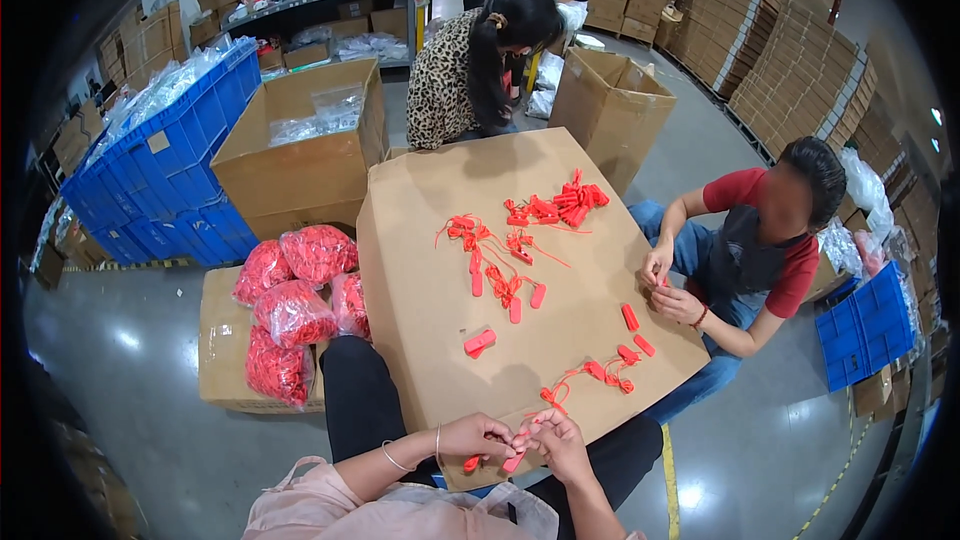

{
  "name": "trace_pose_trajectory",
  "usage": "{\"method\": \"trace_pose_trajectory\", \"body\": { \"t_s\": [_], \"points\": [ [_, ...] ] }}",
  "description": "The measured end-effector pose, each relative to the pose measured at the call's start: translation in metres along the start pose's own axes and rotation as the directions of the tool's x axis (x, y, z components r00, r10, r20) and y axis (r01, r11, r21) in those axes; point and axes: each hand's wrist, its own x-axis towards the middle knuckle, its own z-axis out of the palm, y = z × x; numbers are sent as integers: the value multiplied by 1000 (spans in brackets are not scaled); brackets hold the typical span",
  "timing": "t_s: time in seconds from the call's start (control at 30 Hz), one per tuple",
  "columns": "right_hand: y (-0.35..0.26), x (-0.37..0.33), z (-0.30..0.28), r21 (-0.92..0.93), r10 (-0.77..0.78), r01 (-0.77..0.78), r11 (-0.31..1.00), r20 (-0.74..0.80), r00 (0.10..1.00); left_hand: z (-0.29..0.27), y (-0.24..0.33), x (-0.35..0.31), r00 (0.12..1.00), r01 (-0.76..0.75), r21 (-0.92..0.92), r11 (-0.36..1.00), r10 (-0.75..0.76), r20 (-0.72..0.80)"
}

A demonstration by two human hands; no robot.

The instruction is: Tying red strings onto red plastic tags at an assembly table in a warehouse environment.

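Observation:
At the near edge of the cardboard-topped work surface (420, 240), my left hand (474, 437) and my right hand (560, 445) come together, fingers pinched. Between them is a small flat red plastic piece (513, 462), with thin red cord by the fingertips. A second red bit (471, 463) hangs just under my left fingers; whether it is joined to the first cannot be made out. Further up lie a pair of red pieces (480, 343), a tangle of corded red pieces (500, 275) and a denser red pile (575, 202). More corded pieces (595, 370) lie beyond my right hand.
Clear bags of red parts (295, 312) rest on a low carton at the left. Blue crates (165, 150) and open cartons (300, 160) stand behind them. A co-worker in a red-sleeved shirt (740, 240) handles a red piece at the right; another person (450, 80) bends at the far side.

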Motion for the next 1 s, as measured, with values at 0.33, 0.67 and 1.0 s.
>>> {"method": "trace_pose_trajectory", "body": {
  "t_s": [0.33, 0.67, 1.0],
  "points": [
    [54, 19, -15, 333, -3, 72, 940, -204, 979, 2, 1, 15, 991, -32, -898, 438, -100, -84],
    [51, 20, 2, -924, -694, 339, 176, 127, 708, 4, -19, 23, 865, -221, -628, 747, -148, -480],
    [14, 18, 5, -875, -613, 463, -140, 444, 653, 11, -21, 22, 830, -183, -175, 968, 56, -555]
  ]
}}
